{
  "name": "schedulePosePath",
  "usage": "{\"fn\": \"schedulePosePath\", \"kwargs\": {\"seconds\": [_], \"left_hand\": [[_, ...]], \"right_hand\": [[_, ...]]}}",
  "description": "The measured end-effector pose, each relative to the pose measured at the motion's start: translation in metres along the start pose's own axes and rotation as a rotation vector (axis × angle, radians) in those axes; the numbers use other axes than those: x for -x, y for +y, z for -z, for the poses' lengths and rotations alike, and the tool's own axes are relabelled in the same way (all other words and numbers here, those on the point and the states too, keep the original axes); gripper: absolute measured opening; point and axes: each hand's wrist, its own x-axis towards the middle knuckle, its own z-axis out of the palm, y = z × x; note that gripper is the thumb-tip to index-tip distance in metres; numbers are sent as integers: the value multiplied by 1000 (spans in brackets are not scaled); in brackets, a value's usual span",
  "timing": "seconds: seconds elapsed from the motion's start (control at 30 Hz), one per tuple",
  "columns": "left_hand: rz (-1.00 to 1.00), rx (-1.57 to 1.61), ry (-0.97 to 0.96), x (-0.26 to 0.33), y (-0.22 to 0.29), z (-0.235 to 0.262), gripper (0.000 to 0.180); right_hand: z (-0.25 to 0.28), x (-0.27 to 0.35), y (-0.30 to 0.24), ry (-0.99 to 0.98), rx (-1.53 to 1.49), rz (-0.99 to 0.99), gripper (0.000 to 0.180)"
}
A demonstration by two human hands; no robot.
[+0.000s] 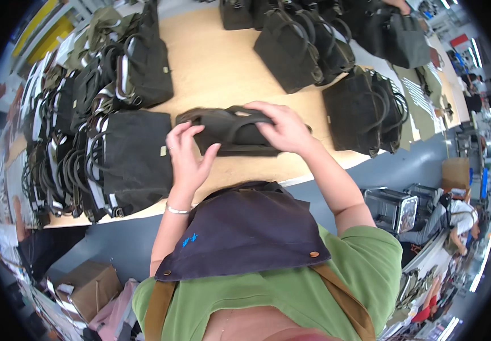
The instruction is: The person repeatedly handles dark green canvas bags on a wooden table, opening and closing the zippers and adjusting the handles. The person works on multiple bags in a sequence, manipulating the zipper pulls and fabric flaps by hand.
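Dark canvas bag (231, 132) is pinned on the desk (211, 62); right hand (282, 128) clamped over its handles, left hand (187, 159) spread wide beside it.

Brown cardboard box (89, 287) on floor, lower left.

Matt dark canvas cloth makes up the flat bag (231, 132) under a worker's left hand (187, 156) and right hand (282, 128), and the stacked bags (134, 156) beside it, whose straps show paler woven webbing. The table (217, 68) is smooth, pale wood. A thin bracelet (177, 210) glints like metal; the apron (245, 230) is matt dark cloth with small shiny metal snaps.
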Motion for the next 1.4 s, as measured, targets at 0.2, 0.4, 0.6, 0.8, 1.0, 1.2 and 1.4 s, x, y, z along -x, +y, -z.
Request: {"fn": "schedulePosePath", "kwargs": {"seconds": [0.2,0.4,0.6,0.8,1.0,1.2,1.4], "left_hand": [[176,-8,-151,15,-26,4,34],[142,117,-306,7,-20,-17,28],[114,34,-343,-23,-48,-7,30],[117,-294,99,-115,-120,35,54],[481,-512,232,-203,-192,67,94],[535,-689,210,-240,-186,20,54],[505,-474,117,-245,-150,29,43]], "right_hand": [[85,92,42,680,-166,-436,29],[95,129,101,1046,-92,-580,24],[93,74,108,991,404,-697,24],[98,68,96,594,580,-644,64],[99,80,54,868,512,-303,39],[65,63,30,749,182,-264,22],[25,28,10,520,129,-150,22]]}}
